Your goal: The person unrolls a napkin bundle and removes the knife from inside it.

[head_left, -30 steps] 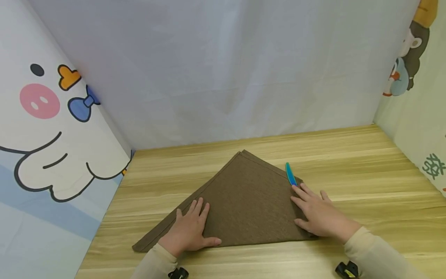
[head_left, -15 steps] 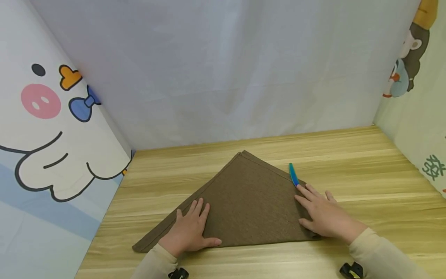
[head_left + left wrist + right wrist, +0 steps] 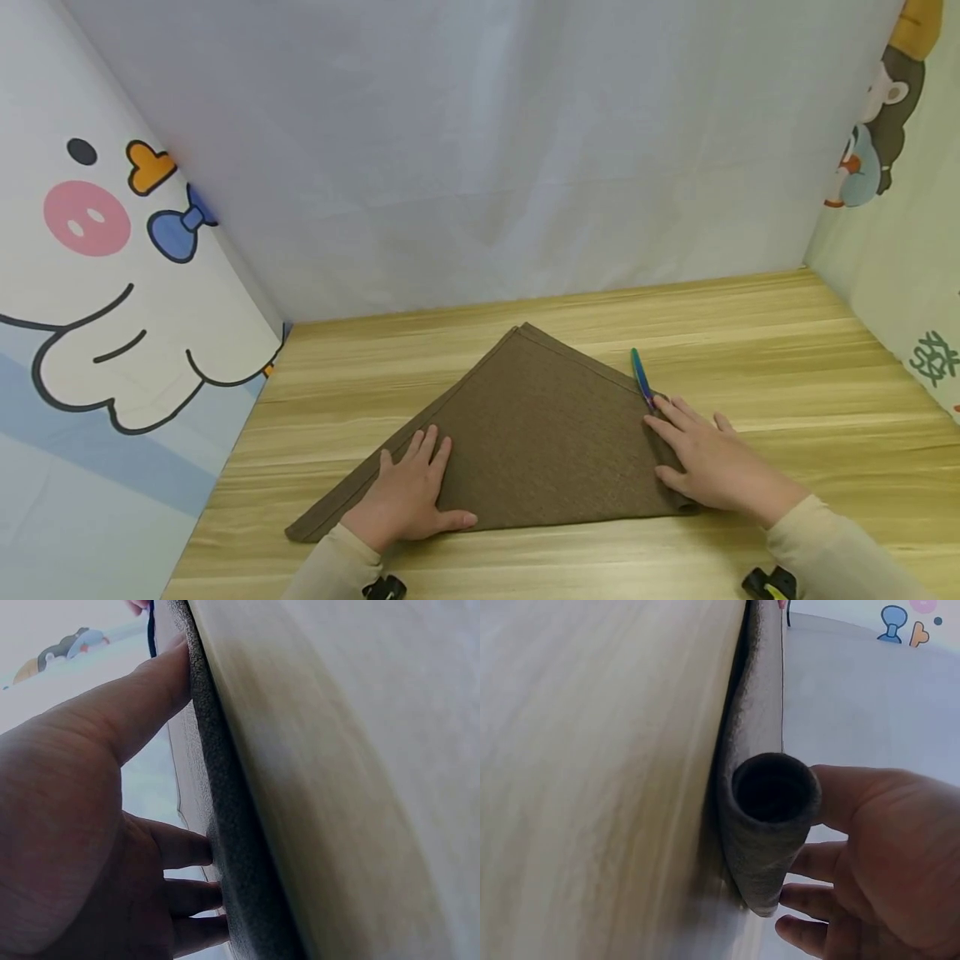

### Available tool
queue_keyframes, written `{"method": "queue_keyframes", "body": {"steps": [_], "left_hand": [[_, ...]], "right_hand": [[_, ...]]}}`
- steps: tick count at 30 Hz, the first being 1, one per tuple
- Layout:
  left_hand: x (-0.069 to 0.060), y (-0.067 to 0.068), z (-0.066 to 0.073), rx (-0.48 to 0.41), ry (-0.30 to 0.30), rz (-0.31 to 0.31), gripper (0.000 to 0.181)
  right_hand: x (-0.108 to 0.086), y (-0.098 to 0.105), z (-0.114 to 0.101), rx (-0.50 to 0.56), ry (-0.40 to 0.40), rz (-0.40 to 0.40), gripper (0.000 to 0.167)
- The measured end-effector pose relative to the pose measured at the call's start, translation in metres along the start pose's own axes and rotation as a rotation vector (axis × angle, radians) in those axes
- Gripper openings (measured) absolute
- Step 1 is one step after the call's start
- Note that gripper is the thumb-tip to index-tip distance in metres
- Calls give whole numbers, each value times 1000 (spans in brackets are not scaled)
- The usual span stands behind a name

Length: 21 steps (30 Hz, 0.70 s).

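Note:
A brown cloth napkin (image 3: 540,442) lies folded to a point at the back, its right end curled into a roll. The fingers of my left hand (image 3: 408,496) spread over its left part, with the thumb along the near edge. My right hand (image 3: 708,458) rests on the roll with fingers extended. From the roll's far end sticks the blue-green, shiny blade of what looks like a table knife (image 3: 640,371); the rest of it is hidden in the cloth. In the right wrist view, the near end of the roll (image 3: 761,847) is a hollow tube, my fingertips touching its side.
The wood-grain table (image 3: 810,350) extends behind and to the right of the cloth. A pale curtain (image 3: 480,167) hangs along its back edge. Cartoon-printed panels, one on the left (image 3: 150,333) and one on the right (image 3: 885,275), stand at the sides.
My right hand has moved a little to the right, with the roll and the knife blade shifting the same way, and more flat cloth shows. My left hand has stayed in place.

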<state>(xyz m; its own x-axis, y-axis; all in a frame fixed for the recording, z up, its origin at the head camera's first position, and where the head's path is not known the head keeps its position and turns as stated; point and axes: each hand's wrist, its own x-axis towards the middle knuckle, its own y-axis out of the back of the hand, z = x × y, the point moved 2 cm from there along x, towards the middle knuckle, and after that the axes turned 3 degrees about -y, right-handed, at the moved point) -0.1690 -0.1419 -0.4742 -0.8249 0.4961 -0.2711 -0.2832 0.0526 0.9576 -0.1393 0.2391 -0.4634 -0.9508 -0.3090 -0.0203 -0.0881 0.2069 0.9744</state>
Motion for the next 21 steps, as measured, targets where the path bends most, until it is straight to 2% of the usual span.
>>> {"method": "queue_keyframes", "body": {"steps": [21], "left_hand": [[0, -1, -1, -7, -3, 5, 112]], "right_hand": [[-8, 1, 17, 83, -27, 24, 66]]}}
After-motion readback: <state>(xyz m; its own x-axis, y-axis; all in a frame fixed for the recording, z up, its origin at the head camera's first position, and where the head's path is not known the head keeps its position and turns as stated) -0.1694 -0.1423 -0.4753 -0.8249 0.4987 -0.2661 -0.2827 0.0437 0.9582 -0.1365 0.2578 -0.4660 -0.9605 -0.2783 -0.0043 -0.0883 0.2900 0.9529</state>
